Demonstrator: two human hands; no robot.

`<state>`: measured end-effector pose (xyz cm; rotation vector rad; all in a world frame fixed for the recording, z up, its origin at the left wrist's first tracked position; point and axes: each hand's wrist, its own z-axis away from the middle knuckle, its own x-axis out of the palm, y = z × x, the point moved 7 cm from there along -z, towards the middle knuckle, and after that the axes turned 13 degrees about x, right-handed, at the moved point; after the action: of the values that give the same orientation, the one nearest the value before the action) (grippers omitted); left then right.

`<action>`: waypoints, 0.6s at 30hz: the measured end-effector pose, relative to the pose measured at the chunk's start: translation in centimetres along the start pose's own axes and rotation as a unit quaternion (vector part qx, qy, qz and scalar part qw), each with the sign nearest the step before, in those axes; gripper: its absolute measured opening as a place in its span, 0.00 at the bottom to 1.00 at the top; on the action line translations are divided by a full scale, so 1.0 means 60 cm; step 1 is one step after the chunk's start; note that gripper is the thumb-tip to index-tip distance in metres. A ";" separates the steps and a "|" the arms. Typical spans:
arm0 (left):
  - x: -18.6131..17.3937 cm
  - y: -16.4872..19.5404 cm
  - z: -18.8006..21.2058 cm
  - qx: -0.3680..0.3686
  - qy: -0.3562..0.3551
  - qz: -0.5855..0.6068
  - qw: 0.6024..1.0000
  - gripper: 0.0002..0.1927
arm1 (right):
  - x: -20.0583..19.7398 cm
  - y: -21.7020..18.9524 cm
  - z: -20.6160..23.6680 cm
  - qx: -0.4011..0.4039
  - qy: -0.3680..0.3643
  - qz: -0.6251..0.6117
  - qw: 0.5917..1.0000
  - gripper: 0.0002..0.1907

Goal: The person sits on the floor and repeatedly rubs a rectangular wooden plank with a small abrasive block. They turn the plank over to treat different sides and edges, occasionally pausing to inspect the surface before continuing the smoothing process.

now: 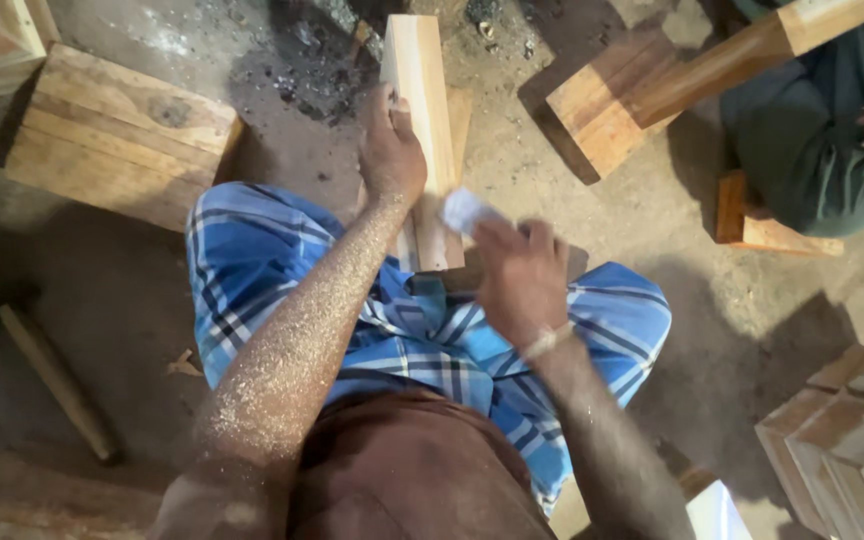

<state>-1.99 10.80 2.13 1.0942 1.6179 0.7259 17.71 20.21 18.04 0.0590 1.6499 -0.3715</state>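
Sanding in hand: my left hand (392,150) clamps the upright plank (422,130) at twelve o'clock, my right hand (517,275) grips the pale sanding pad (464,210); firm strokes seem needed.

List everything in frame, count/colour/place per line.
wooden block: 1, pale, upright between the knees, centre top
small pale sheet: 1, whitish, against the block's right side
flat wooden panel: 1, light brown, floor upper left
wooden piece with a leg: 1, tan, upper right
stacked wooden boxes: several, pale, lower right
stick-like handle: 1, brown, floor lower left
checked cloth: 1, blue and white, over the lap
another person: 1, dark green clothing, top right
left hand: grips the block, dusted forearm
right hand: holds the sheet
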 end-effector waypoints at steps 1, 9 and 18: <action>-0.005 0.011 -0.004 0.003 -0.021 -0.031 0.999 0.23 | -0.001 -0.007 0.022 -0.014 0.000 0.018 1.000 0.24; 0.000 0.155 -0.024 0.017 -0.308 -0.236 0.922 0.50 | 0.019 0.100 0.145 0.005 0.009 -0.123 0.992 0.23; 0.026 0.198 0.014 0.522 -0.499 -0.188 0.665 0.08 | 0.078 0.257 0.096 0.255 -0.049 -0.594 0.761 0.30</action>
<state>2.29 17.01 11.47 1.4322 1.0590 -1.1438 26.63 32.37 9.92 -0.6292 1.2355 -1.7580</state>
